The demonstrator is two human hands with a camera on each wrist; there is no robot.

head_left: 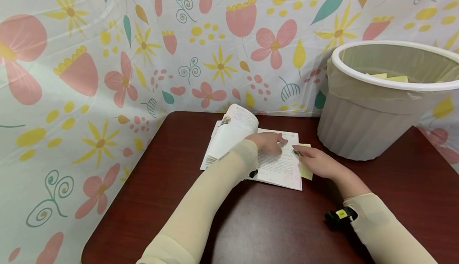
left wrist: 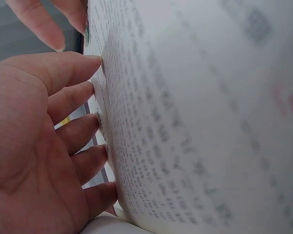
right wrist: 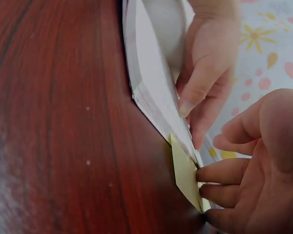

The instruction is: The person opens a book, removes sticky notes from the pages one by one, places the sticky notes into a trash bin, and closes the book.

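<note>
Floral cloth (head_left: 218, 33) fills the bkgd from 9 round to 3 o'clock. Below it, a dark red-brown table (head_left: 150, 204), w/ wood grain in the R wrist view. Bin (head_left: 362, 124), ribbed, w/ a white rim, stands at approx 2 o'clock from the book, well apart from it. Two pale sleeves come in from 7 (L sleeve (head_left: 211, 200)) and 5 o'clock (R sleeve (head_left: 389, 228)).

Book (head_left: 281, 168) lies open at 12 o'clock on the table, nr the far edge; its pgs at 9 o'clock curl up, the R-side pg lies nearly flat.

L hand (head_left: 266, 141) is across the R-side pg, fingers slightly bent, tips touching paper, grasping nothing. R hand (head_left: 319, 162) is at the book's 3 o'clock edge, fingers loosely extended, tips touching the note; no clenching, no firm pinch visible.

Key relation: note (head_left: 306, 171), yellow, sticks out past the book's 3 o'clock edge, the rest hidden by the book. Its visible strip runs approx 12 to 6, alongside that edge. It's at 9 o'clock from R hand, approx 4 from L; R is nearer, touching.

More yellow slips (head_left: 396, 79) show inside the bin. Black strap (head_left: 334, 218) by R wrist has a yellow tag (head_left: 342, 214), marks too small to read. Pg print: rows of text, too blurred to make out. No brand legible.
</note>
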